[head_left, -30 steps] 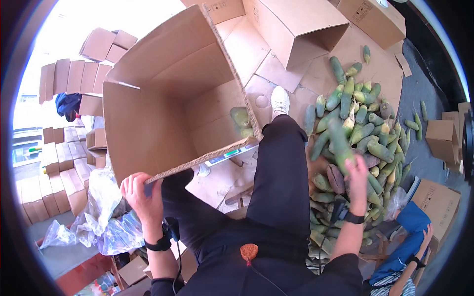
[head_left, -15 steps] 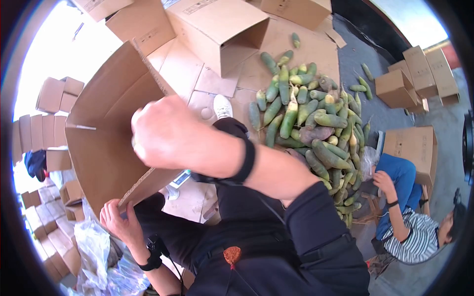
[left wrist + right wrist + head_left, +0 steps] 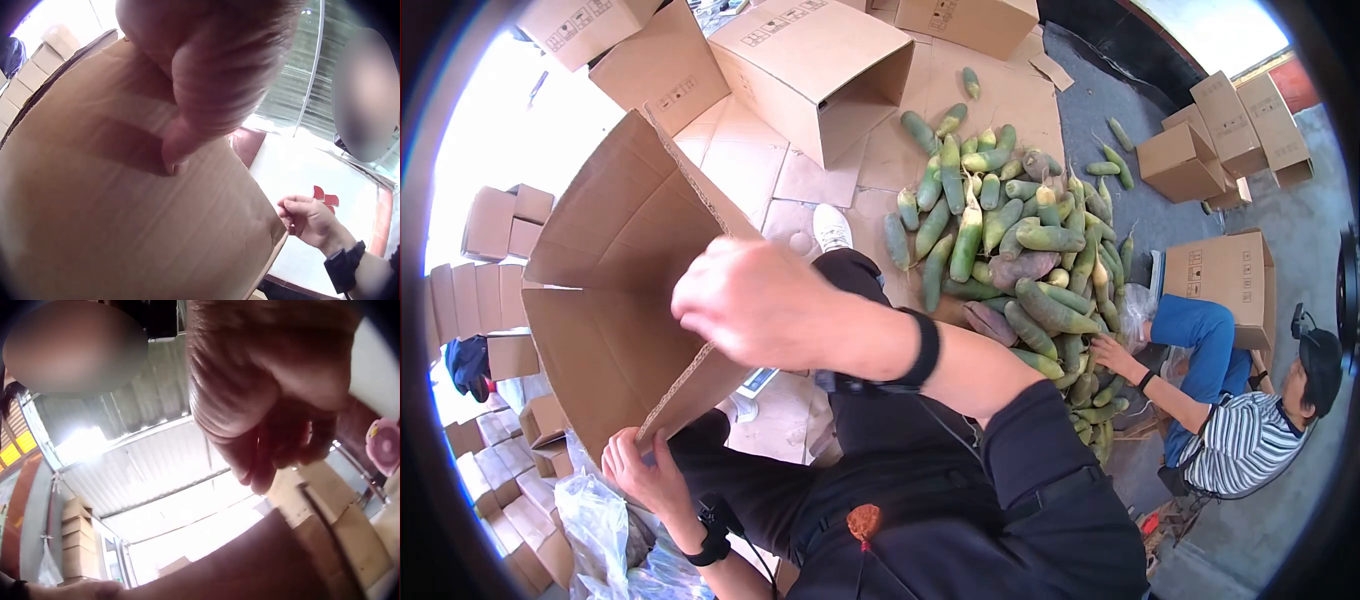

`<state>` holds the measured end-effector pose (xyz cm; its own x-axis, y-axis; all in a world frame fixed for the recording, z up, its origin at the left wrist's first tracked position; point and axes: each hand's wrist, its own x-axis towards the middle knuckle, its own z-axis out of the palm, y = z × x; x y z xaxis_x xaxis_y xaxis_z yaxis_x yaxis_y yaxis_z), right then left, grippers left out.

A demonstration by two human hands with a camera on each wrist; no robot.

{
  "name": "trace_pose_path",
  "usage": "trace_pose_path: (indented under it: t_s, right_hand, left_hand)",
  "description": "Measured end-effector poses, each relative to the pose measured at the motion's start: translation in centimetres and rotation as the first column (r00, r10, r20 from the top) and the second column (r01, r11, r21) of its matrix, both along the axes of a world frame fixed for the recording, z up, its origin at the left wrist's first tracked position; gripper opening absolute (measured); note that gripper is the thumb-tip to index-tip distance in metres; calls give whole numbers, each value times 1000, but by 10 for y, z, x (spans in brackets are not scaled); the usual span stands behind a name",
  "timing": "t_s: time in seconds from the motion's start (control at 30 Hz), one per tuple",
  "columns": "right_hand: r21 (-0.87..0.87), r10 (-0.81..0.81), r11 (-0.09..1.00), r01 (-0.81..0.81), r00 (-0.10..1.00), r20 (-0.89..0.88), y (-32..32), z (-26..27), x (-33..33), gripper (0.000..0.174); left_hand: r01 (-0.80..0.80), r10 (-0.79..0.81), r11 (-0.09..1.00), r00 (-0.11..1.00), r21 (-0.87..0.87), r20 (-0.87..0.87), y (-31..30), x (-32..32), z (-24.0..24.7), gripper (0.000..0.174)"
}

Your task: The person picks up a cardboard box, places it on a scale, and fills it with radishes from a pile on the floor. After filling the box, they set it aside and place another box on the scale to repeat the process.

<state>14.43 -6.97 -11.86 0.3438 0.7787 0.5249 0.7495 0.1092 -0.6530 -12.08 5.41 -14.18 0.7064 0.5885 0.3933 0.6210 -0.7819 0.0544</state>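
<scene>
A large open cardboard box (image 3: 605, 220) is at the left of the head view, its opening facing me. My left hand (image 3: 643, 475) grips the near edge of it, thumb on the inside wall, as the left wrist view also shows. Over the box's right edge is my right hand (image 3: 755, 305), fingers loosely bent. In the right wrist view the fingers of that hand (image 3: 269, 375) hang down with nothing seen between them. The bottom of the box is hidden behind this hand. Right of my legs lies a heap of green radishes (image 3: 968, 235).
Beside the heap sits another person (image 3: 1250, 435), one hand reaching to the radishes. Empty-looking open boxes (image 3: 815, 50) stand at the back, more boxes (image 3: 1175, 165) at the right. A scale display (image 3: 758, 380) shows under the box edge. Clear plastic bags (image 3: 595, 530) lie lower left.
My right hand has gone from the heap, where it held a green radish, across to the box; the radish is out of sight and the fingers have loosened. The left hand keeps its grip.
</scene>
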Motion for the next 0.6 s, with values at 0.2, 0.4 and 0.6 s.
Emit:
trace_pose_path:
  t_s: [0.2,0.4,0.6]
  right_hand:
    - [-254,-564,817,518,809,-164,-98,-92,91,12]
    - [-693,-580,282,663,694,428,-184,-193,158,27]
    - [-701,-513,-131,701,557,653,-279,-243,193,50]
  left_hand:
    - [-21,21,1000,1000,20,8,-4,1,-1,21]
    - [3,-3,1000,1000,7,18,0,3,1,23]
    - [10,-10,1000,1000,-15,1,-1,7,6,28]
